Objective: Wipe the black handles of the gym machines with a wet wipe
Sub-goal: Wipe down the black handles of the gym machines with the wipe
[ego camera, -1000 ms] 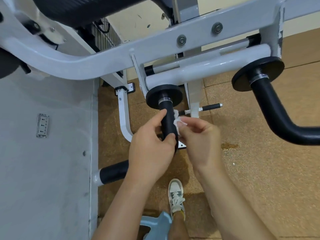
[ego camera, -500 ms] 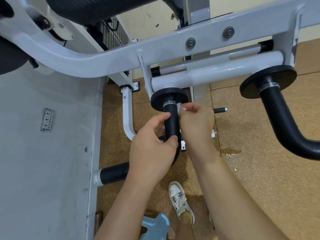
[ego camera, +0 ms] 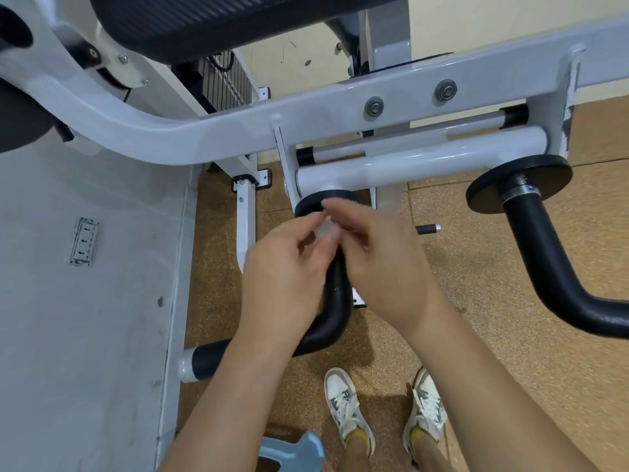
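Two hands: both meet in front of the near curved black foam handle [ego camera: 335, 301], just below its round black end disc [ego camera: 311, 207].
Left hand [ego camera: 289, 277]: fingertips pinched narrow on the small white wet wipe [ego camera: 327, 230].
Right hand [ego camera: 384, 267]: fingers curled, also pinching the wipe; motion blur hides the exact hold.
Wipe: between both hands' fingertips, in front of the handle's upper part; contact with it cannot be told.
Second black bent handle [ego camera: 551, 267]: well apart on the right, untouched.
White steel machine frame [ego camera: 238, 127]: crosses above.
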